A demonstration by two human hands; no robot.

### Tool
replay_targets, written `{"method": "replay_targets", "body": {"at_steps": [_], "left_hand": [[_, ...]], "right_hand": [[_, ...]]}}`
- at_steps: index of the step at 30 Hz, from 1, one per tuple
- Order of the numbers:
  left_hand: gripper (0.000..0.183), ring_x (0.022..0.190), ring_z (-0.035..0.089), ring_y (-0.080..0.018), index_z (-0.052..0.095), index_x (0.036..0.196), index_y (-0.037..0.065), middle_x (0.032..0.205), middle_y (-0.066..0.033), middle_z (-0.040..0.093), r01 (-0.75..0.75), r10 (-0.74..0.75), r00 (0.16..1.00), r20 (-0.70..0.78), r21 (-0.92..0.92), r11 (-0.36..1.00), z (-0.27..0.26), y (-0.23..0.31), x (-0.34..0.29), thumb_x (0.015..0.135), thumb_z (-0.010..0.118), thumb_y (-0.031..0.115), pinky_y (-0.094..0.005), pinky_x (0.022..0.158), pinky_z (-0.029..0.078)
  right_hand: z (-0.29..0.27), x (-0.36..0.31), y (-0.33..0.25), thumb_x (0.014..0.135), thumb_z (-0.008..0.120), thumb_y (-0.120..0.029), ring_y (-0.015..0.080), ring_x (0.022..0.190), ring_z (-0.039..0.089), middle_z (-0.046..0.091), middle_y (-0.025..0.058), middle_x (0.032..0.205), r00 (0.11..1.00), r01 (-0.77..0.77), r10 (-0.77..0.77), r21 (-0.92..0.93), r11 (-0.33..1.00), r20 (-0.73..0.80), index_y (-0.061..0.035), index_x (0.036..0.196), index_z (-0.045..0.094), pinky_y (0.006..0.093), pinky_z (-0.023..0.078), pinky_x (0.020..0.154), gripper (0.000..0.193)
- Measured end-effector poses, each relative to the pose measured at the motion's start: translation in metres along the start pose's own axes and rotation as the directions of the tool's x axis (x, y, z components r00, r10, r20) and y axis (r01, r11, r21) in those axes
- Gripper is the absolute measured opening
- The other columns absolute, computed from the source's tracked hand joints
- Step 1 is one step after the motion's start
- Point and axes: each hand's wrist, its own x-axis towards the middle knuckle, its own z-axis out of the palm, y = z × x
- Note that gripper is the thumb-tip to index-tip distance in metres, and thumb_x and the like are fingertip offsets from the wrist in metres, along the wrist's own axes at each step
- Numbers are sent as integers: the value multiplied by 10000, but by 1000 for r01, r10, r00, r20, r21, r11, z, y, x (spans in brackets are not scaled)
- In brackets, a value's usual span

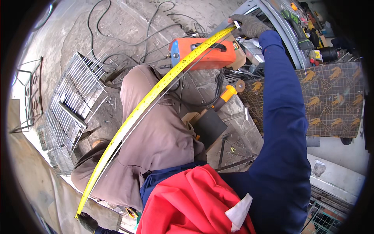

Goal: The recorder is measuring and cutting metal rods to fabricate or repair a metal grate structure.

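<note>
Red cloth [191, 199] bunches closest to the camera, above the brown trousers [156, 130] of the crouching person. From the left, a wire grating [73, 97] lies toward the left edge of the concrete floor [70, 23]. Below it, at the lower left, the gloved left hand [87, 222] looks closed on the near end of a yellow measuring tape [147, 100]. That tape runs diagonally over the trousers, with a thin pale rod [134, 126] close along its lower side; whether they touch all the way is unclear. Beyond the knees, on the floor's far part, sits an orange machine [212, 54], and to its right, nearer the person, a yellow-headed grinder [228, 93]. At the upper right, the gloved right hand [251, 27] grips the tape's far end, fingers bent round it. Farther right lies a patterned board [311, 101].

As for progress, the tape is drawn out and stretched, so measuring seems under way; no mark on the rod can be made out, and reading or marking is probably left.
</note>
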Motion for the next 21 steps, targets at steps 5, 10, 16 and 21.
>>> {"method": "replay_targets", "body": {"at_steps": [5,10,16,21], "left_hand": [[430,1238,542,-291,422,1341,-130,1307,-278,532,-318,223,948,227,687,653,-10,-2,8,1001,516,116,-338,1056,436],[441,1227,538,-343,445,1326,-133,1308,-302,525,-355,246,933,264,794,493,-8,10,14,998,526,150,-353,1044,437],[428,1185,549,-370,472,1309,-123,1272,-304,546,-376,297,916,271,839,393,-16,19,15,998,532,164,-371,1028,434],[414,1169,549,-369,494,1295,-108,1250,-299,557,-433,316,891,327,821,372,-24,11,18,996,541,176,-367,1015,440]], "right_hand": [[17,7,14,760,815,-212,248,1037,641,667,116,1139,997,-82,82,-22,996,-1,-211,1293,597,353,505,924,576],[17,1,33,788,780,-167,279,1070,623,646,129,1164,990,-125,123,-26,992,-72,-234,1315,581,381,494,928,568],[26,7,49,810,736,-133,288,1053,630,651,131,1130,982,-158,144,-107,982,-123,-249,1312,567,392,500,921,542],[24,9,38,818,739,-217,289,1038,641,668,117,1115,986,-137,123,-140,981,-109,-256,1320,564,396,511,914,534]]}}
